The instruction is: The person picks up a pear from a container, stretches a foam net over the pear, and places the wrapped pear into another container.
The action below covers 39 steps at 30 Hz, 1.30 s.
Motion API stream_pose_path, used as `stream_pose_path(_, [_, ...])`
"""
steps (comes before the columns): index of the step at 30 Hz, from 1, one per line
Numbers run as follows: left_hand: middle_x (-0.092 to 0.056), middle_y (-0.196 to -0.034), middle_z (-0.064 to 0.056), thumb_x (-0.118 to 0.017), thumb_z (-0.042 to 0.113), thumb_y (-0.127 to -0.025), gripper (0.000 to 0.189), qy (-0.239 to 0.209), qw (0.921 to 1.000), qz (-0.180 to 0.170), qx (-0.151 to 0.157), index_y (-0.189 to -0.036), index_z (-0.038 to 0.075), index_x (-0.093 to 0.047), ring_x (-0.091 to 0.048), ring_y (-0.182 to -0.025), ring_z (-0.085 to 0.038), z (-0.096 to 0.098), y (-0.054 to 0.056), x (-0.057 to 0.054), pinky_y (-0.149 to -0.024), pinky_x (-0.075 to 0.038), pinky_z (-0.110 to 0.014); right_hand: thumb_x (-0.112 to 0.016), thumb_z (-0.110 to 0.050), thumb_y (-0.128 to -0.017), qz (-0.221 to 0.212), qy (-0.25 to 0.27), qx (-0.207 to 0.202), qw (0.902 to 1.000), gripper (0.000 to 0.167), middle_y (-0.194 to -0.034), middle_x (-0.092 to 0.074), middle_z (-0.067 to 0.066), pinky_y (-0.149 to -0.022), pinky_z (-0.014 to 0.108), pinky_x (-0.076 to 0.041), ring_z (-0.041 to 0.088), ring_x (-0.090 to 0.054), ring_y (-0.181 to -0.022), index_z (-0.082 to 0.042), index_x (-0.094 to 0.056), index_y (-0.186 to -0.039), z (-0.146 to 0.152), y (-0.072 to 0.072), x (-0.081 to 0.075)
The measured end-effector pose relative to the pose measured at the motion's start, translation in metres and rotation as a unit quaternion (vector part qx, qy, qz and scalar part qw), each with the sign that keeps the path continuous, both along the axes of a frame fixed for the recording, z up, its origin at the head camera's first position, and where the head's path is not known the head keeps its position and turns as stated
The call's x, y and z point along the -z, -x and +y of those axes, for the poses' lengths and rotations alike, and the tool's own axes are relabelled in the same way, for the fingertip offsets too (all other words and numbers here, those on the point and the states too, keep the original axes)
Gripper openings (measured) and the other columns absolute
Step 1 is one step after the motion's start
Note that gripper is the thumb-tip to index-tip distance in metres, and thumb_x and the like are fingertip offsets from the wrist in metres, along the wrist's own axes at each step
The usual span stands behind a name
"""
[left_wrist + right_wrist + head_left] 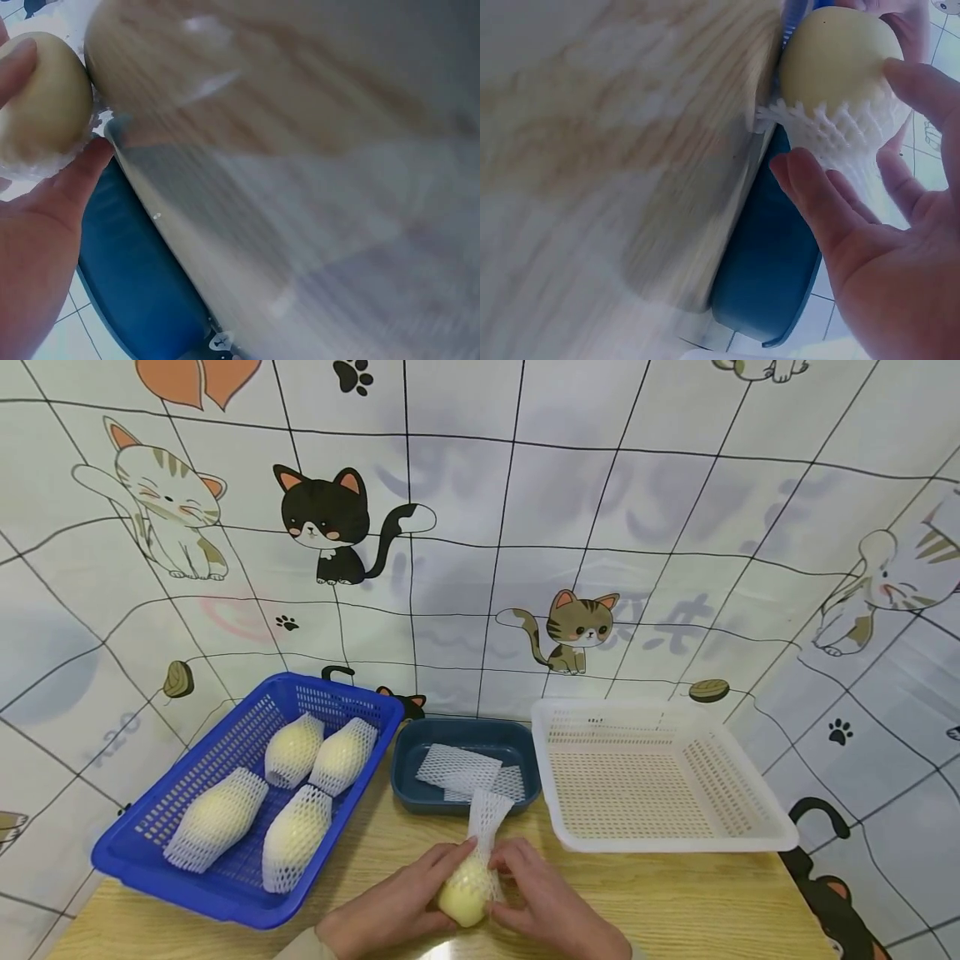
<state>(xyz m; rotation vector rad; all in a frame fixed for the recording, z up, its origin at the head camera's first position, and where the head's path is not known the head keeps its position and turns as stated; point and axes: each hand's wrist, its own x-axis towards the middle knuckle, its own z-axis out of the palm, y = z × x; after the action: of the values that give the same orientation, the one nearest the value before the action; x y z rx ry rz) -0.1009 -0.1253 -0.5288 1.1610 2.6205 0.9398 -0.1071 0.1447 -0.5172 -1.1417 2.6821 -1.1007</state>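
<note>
In the head view a pale yellow round fruit [463, 896] sits partly inside a white foam net sleeve [487, 818], whose loose end stretches toward the teal tray. My left hand [401, 897] holds the fruit from the left; its thumb lies on the bare skin in the left wrist view. From the other side, my right hand [551, 897] grips the sleeve around the fruit. The right wrist view shows the bare end of the fruit [836, 56] above the net's open edge [832, 127], with my right thumb touching the skin and the fingers at the net.
A blue basket [225, 902] on the left holds several netted fruits [217, 818]. Behind my hands stands the teal tray [465, 727] with flat foam sleeves [457, 767] in it. A white basket [675, 843] stands right on the wooden table [675, 902], before a cat-patterned backdrop [465, 568].
</note>
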Motion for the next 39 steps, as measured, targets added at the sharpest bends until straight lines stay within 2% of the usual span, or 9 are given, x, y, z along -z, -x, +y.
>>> stream_pose_path(5, [-0.043,-0.144,-0.003,-0.074,0.036,-0.096,0.085,-0.006,0.9999,-0.009,0.003,-0.165,0.028,-0.026,-0.053,-0.115,-0.007,0.0,0.0,-0.001,-0.093,-0.053,-0.026,-0.077,-0.039,-0.095,-0.091,0.025,-0.002,0.9956,0.056,-0.132,-0.051,0.001,-0.096,0.034,-0.056,0.015,-0.058,-0.117,-0.015,-0.049,-0.137,0.003,-0.001,0.0])
stream_pose_path(7, [-0.044,-0.144,-0.003,-0.076,0.035,-0.095,0.084,-0.007,0.9998,-0.021,-0.002,-0.164,0.03,-0.029,-0.053,-0.115,-0.008,0.0,0.0,-0.002,-0.093,-0.053,-0.027,-0.075,-0.043,-0.095,-0.096,0.018,-0.001,0.9952,0.063,-0.135,-0.051,0.001,-0.096,0.033,-0.056,0.013,-0.057,-0.118,-0.018,-0.046,-0.145,0.004,0.0,0.0])
stream_pose_path(13, [-0.039,-0.16,-0.011,-0.077,0.034,-0.095,0.085,-0.008,0.9985,-0.054,-0.008,-0.164,0.033,-0.028,-0.05,-0.137,-0.026,0.001,0.002,-0.003,-0.105,-0.05,-0.042,-0.072,-0.049,-0.094,-0.111,0.007,0.007,0.9938,0.072,-0.133,-0.052,0.0,-0.093,0.031,-0.057,0.011,-0.059,-0.113,-0.024,-0.043,-0.155,0.006,0.001,0.0])
stream_pose_path(18, [-0.05,-0.149,-0.001,-0.079,0.029,-0.094,0.083,-0.037,0.9981,-0.05,0.005,-0.162,0.028,-0.033,-0.051,-0.133,-0.016,-0.001,0.004,-0.001,-0.105,-0.049,-0.037,-0.071,-0.048,-0.095,-0.106,0.034,0.004,0.9938,0.068,-0.134,-0.054,-0.002,-0.098,0.033,-0.055,0.012,-0.057,-0.121,-0.026,-0.046,-0.154,0.005,0.001,0.002])
stream_pose_path(21, [-0.048,-0.143,0.003,-0.078,0.037,-0.094,0.078,-0.063,0.9952,-0.073,-0.014,-0.16,0.033,-0.037,-0.051,-0.126,-0.012,-0.003,0.004,-0.002,-0.103,-0.048,-0.036,-0.073,-0.036,-0.097,-0.1,0.093,-0.014,0.9905,0.061,-0.135,-0.055,0.002,-0.099,0.037,-0.055,0.015,-0.058,-0.123,-0.021,-0.05,-0.151,0.003,0.001,0.002])
stream_pose_path(28, [-0.04,-0.15,-0.002,-0.077,0.042,-0.094,0.074,-0.164,0.9755,-0.138,-0.049,-0.157,0.035,-0.039,-0.051,-0.128,-0.019,0.002,0.002,-0.011,-0.102,-0.048,-0.033,-0.071,-0.009,-0.098,-0.073,0.206,-0.024,0.9755,0.046,-0.138,-0.053,0.012,-0.095,0.039,-0.057,0.016,-0.059,-0.122,-0.013,-0.06,-0.143,0.002,0.003,-0.004])
stream_pose_path(33, [-0.039,-0.158,-0.009,-0.08,0.023,-0.093,0.075,-0.261,0.9462,-0.188,-0.039,-0.157,0.025,-0.041,-0.052,-0.13,-0.02,0.006,0.002,-0.018,-0.102,-0.05,-0.028,-0.066,-0.004,-0.101,-0.057,0.221,-0.011,0.9734,0.046,-0.148,-0.053,0.015,-0.092,0.039,-0.059,0.013,-0.056,-0.13,-0.012,-0.059,-0.146,0.003,0.003,-0.011])
stream_pose_path(36, [-0.039,-0.158,-0.014,-0.08,0.015,-0.093,0.074,-0.304,0.9338,-0.185,-0.036,-0.156,0.019,-0.042,-0.052,-0.13,-0.018,0.009,0.003,-0.019,-0.103,-0.05,-0.027,-0.066,0.002,-0.099,-0.01,0.219,-0.004,0.9757,0.049,-0.148,-0.056,0.02,-0.09,0.038,-0.059,0.014,-0.058,-0.13,-0.007,-0.058,-0.147,0.0,0.004,-0.013])
stream_pose_path(39, [-0.039,-0.154,-0.016,-0.079,0.009,-0.092,0.072,-0.332,0.9283,-0.163,-0.033,-0.155,0.016,-0.043,-0.052,-0.128,-0.016,0.011,0.004,-0.018,-0.101,-0.052,-0.029,-0.067,0.01,-0.093,0.06,0.209,0.019,0.9758,0.054,-0.137,-0.064,0.021,-0.083,0.032,-0.06,0.015,-0.065,-0.118,-0.004,-0.06,-0.145,-0.007,0.005,-0.015])
